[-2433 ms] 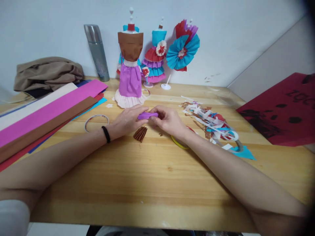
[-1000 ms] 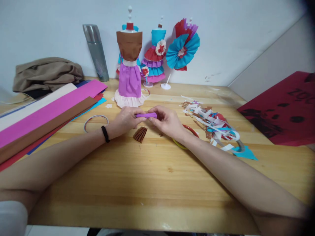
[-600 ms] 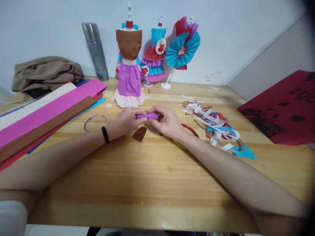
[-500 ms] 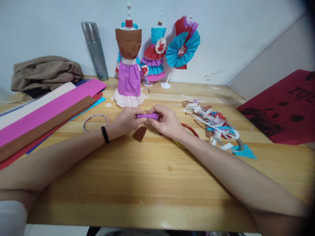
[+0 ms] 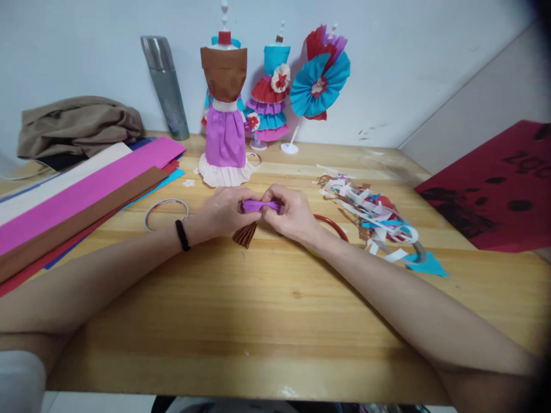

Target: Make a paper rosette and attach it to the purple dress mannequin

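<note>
Between my two hands is a small bundle of pleated purple paper (image 5: 260,206), narrowed at its middle. My left hand (image 5: 224,211) is closed on its left end, with a black band round the wrist. The fingers of my right hand (image 5: 289,212) pinch the right end. Just below the bundle, a pleated brown paper piece (image 5: 245,234) lies on the wooden table (image 5: 241,321), its upper part hidden behind my fingers.
Three dressed mannequin stands, the nearest with a purple skirt (image 5: 226,137), rise behind my hands. Folded coloured paper (image 5: 103,178), cloth (image 5: 81,126) and a flask (image 5: 166,86) are left; tape rolls, paper scraps (image 5: 370,212) and a red bag (image 5: 495,189) right.
The purple bundle has shifted slightly right and turned so that more of its pleats and its narrow middle show. My fingers have shifted a little around it.
</note>
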Available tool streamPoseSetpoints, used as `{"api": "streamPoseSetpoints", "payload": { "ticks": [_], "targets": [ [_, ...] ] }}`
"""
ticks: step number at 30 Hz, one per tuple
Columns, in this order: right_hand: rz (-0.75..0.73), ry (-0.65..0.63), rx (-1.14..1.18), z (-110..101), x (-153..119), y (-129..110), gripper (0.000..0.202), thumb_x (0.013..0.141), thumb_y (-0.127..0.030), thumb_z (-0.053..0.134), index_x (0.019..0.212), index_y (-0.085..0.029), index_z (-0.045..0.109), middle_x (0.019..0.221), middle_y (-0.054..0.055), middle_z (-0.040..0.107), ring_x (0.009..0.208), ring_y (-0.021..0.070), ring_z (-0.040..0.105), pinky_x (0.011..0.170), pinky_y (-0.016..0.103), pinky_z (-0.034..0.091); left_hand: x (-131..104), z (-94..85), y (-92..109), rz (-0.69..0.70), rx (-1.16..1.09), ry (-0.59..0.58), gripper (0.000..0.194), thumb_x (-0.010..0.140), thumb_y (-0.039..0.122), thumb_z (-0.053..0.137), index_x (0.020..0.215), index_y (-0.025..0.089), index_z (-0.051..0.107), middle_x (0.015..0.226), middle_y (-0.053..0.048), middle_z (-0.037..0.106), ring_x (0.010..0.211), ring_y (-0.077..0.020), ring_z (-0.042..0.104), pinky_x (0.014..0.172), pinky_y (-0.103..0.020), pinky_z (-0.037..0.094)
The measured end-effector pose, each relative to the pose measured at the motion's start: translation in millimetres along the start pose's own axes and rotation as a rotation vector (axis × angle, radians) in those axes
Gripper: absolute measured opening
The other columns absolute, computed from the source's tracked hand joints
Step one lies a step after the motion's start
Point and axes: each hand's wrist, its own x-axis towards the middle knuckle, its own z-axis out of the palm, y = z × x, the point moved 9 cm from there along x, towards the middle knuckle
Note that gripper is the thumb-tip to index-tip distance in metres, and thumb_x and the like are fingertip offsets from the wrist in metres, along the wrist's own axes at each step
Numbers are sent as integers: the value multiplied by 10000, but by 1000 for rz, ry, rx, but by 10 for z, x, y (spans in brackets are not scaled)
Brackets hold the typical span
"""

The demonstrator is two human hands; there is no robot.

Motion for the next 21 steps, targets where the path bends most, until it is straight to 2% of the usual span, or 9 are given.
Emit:
{"api": "streamPoseSetpoints", "payload": {
  "ticks": [4,8,12,17,21],
  "targets": [
    [-6,9,16,-7,-7,-20,12,686,-215,523,689,-210,512,611,-28,520,569,125,447,597,283,353,-18,-40,118,66,154,29,195,820,203,622,964,170,749,830,-34,739,726,-146,625,685,-262,457],
    [-11,5,11,-2,-15,-38,48,699,-216,539,677,-218,497,627,-14,533,602,138,466,605,287,362,-27,-39,173,45,286,-14,180,850,243,575,871,141,722,804,-67,710,739,-182,618,662,-289,441],
    [-8,-9,19,5,-6,-56,53,710,-220,550,682,-217,505,624,-16,538,595,135,462,598,285,360,-15,-54,189,29,378,-22,171,859,256,564,788,158,685,752,-50,679,690,-164,576,618,-280,389],
    [-20,-2,42,-37,10,-110,41,721,-208,541,686,-214,519,623,-20,536,589,129,469,600,283,367,-8,-83,196,35,427,-12,205,871,250,558,699,169,633,670,-30,627,640,-151,515,595,-298,319],
    [-3,-67,131,-40,34,-88,50,757,-245,563,762,-204,591,687,-5,590,621,137,506,606,285,393,-5,-134,198,56,388,27,188,841,190,551,666,170,617,634,-19,592,615,-142,482,593,-299,303]
  ]
}}
